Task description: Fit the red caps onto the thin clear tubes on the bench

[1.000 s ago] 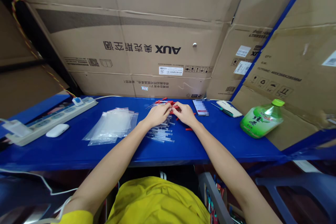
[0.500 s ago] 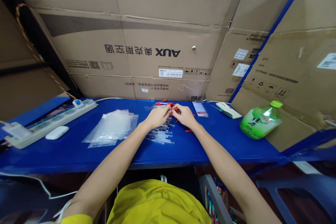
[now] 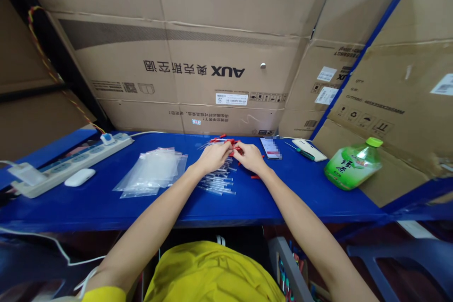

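Tubes [image 3: 216, 183], clear and thin, lay heaped at the frame's centre. Just above them the left hand [image 3: 211, 156] and right hand [image 3: 252, 157] met fingertip to fingertip over red caps [image 3: 234, 150]; whether either pinched one was hidden. Steady, low, small finger moves would probably serve best.

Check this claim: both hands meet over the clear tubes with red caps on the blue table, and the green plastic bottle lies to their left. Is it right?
No. The head view shows the green plastic bottle lying to the right of the left hand and right hand; the rest holds.
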A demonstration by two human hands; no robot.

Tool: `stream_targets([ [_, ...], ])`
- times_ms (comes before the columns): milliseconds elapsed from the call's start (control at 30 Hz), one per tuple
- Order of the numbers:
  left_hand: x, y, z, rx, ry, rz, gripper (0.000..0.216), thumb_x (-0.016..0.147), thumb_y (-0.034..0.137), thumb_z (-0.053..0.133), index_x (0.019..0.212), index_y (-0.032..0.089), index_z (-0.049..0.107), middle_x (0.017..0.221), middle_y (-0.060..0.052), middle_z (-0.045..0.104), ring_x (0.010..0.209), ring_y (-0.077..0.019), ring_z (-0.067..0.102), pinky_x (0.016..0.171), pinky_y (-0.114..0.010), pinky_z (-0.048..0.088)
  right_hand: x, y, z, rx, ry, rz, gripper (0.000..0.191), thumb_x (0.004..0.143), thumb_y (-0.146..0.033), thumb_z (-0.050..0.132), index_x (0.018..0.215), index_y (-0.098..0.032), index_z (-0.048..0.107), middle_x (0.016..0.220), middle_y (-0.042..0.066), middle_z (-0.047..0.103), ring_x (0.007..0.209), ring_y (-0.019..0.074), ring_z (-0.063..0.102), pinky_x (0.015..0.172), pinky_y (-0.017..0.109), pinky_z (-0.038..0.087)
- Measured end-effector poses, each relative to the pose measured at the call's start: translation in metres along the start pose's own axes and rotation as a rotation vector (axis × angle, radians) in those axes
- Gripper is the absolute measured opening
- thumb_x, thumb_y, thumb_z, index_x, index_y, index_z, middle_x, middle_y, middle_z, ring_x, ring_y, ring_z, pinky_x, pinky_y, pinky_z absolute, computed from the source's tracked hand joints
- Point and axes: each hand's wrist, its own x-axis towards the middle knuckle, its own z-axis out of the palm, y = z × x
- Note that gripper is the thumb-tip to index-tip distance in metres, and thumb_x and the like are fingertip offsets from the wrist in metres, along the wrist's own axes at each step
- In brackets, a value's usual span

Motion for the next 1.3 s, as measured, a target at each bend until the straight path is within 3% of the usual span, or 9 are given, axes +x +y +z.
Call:
stream_targets([
  [167, 0.001, 0.0, 0.003, 0.07, -0.04, -0.016, 0.036, 0.109, 0.039, 0.032, 0.114, 0.021, 0.063, 0.103, -0.012, 0.077, 0.092, -0.0278, 0.074, 0.076, -0.034, 0.051, -0.002, -0.013, -0.002, -0.173, -0.01, 0.004, 0.02, 0.1, -0.034, 0.049, 0.096, -0.023, 0.066, 0.092, 0.004, 0.077, 0.082, 0.0206, 0.069, 0.066, 0.029, 0.03],
  [433, 0.002, 0.0, 0.0, 0.039, -0.066, 0.018, 0.037, 0.109, 0.037, 0.032, 0.118, 0.022, 0.064, 0.104, -0.012, 0.077, 0.094, -0.0275, 0.074, 0.076, -0.033, 0.05, -0.003, -0.019, 0.001, -0.29, -0.033, -0.009, 0.019, 0.1, -0.027, 0.046, 0.105, -0.021, 0.064, 0.104, 0.009, 0.078, 0.086, 0.023, 0.07, 0.065, 0.031, 0.03],
  [633, 0.003, -0.002, -0.001, -0.077, -0.027, 0.049, 0.035, 0.11, 0.037, 0.034, 0.117, 0.023, 0.065, 0.109, -0.01, 0.077, 0.097, -0.0249, 0.073, 0.083, -0.033, 0.051, -0.003, -0.015, 0.004, -0.255, 0.032, -0.044, 0.019, 0.1, -0.025, 0.044, 0.102, -0.02, 0.063, 0.099, 0.009, 0.076, 0.083, 0.0223, 0.067, 0.066, 0.029, 0.033],
  [867, 0.001, -0.006, -0.004, -0.135, -0.005, -0.045, 0.041, 0.11, 0.042, 0.03, 0.108, 0.023, 0.066, 0.115, -0.008, 0.076, 0.106, -0.0254, 0.071, 0.088, -0.034, 0.051, -0.006, -0.004, -0.001, -0.076, 0.086, -0.209, 0.023, 0.105, -0.036, 0.046, 0.106, -0.022, 0.064, 0.104, 0.006, 0.075, 0.094, 0.0198, 0.068, 0.077, 0.026, 0.041],
  [1067, 0.0, -0.001, -0.004, -0.081, 0.094, 0.005, 0.031, 0.11, 0.038, 0.034, 0.112, 0.024, 0.061, 0.117, -0.008, 0.075, 0.105, -0.025, 0.071, 0.085, -0.033, 0.051, -0.007, -0.007, -0.004, -0.077, 0.145, -0.11, 0.024, 0.104, -0.039, 0.051, 0.113, -0.023, 0.065, 0.105, 0.006, 0.077, 0.089, 0.0212, 0.07, 0.075, 0.027, 0.042],
  [1200, -0.002, 0.002, -0.004, -0.078, 0.044, -0.039, 0.026, 0.109, 0.038, 0.035, 0.116, 0.023, 0.055, 0.103, -0.009, 0.076, 0.093, -0.0267, 0.073, 0.078, -0.035, 0.051, -0.007, -0.008, -0.004, -0.117, 0.116, -0.089, 0.024, 0.103, -0.039, 0.051, 0.115, -0.023, 0.065, 0.098, 0.005, 0.078, 0.084, 0.0217, 0.071, 0.07, 0.027, 0.04],
  [1300, -0.002, 0.001, -0.002, -0.087, 0.003, -0.045, 0.029, 0.109, 0.037, 0.033, 0.12, 0.021, 0.054, 0.104, -0.011, 0.076, 0.094, -0.0281, 0.073, 0.079, -0.036, 0.051, -0.007, -0.01, -0.006, -0.146, 0.086, -0.095, 0.023, 0.103, -0.037, 0.052, 0.113, -0.023, 0.066, 0.098, 0.005, 0.078, 0.084, 0.0216, 0.071, 0.069, 0.027, 0.038],
])
